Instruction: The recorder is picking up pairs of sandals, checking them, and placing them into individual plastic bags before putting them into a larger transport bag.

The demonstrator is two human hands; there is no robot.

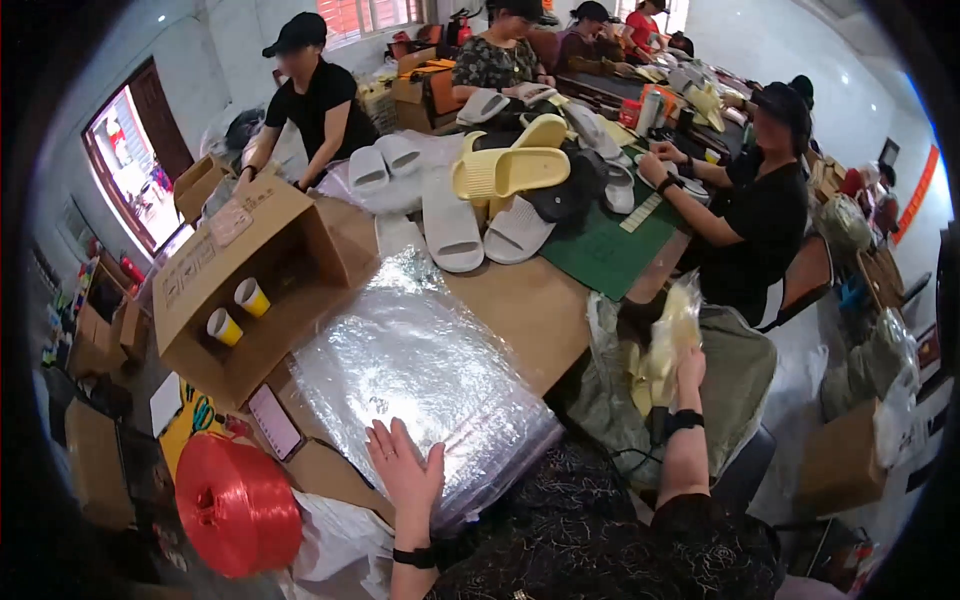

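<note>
My left hand [410, 475] lies flat with fingers spread on a stack of clear plastic bags [400, 340], which shines in the light. To the right, my right hand [690, 370] is closed around a clear bag of pale yellow slippers [674, 325]. That bag is held over the mouth of a large grey-green woven sack [745, 365] beside the table. More pale yellow shapes show inside the sack, partly hidden. Beyond the bag stack, loose white slippers [452, 225] and yellow slippers [520, 172] lie heaped on the table.
A cardboard box [225, 285] lies on its side at the left, two yellow-and-white cups [252, 297] inside. Near it are a phone [275, 422], scissors [203, 414] and a red twine roll [235, 505]. A co-worker [760, 190] sits at the right by a green mat [610, 245]; others work farther back.
</note>
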